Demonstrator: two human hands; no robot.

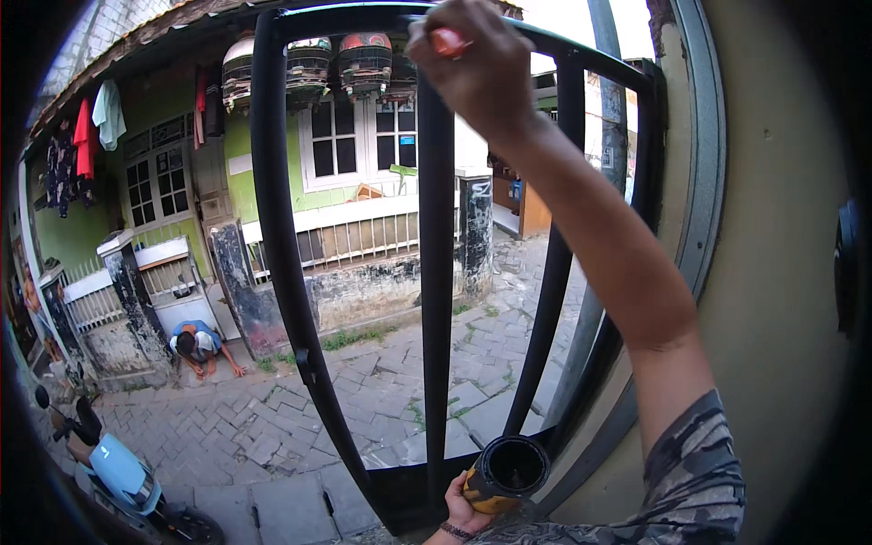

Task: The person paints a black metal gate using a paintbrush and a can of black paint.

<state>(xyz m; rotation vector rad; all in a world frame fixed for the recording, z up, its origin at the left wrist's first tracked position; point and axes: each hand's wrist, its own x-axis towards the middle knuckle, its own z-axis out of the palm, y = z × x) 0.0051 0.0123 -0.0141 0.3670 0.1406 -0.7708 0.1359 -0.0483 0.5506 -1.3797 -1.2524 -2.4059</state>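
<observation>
My right hand [486, 68] is raised to the top rail of a black metal gate [436, 272]. Its fingers are closed around a paintbrush [448, 42], of which the orange-red handle end shows; the bristles are mostly hidden behind the hand. Low in the view, my left hand [465, 510] grips the side of a paint can [490, 500]. This can is upright, open at the top, yellow and dark outside and black within. It sits close to the gate's bottom rail.
A plain wall [772, 272] stands close on the right. Beyond the gate runs a paved lane [272, 409]. A light-blue scooter [123, 468] is parked at lower left. Across the lane, a person [193, 341] crouches by a green house with a low fence [363, 236]. Helmets [365, 62] hang above.
</observation>
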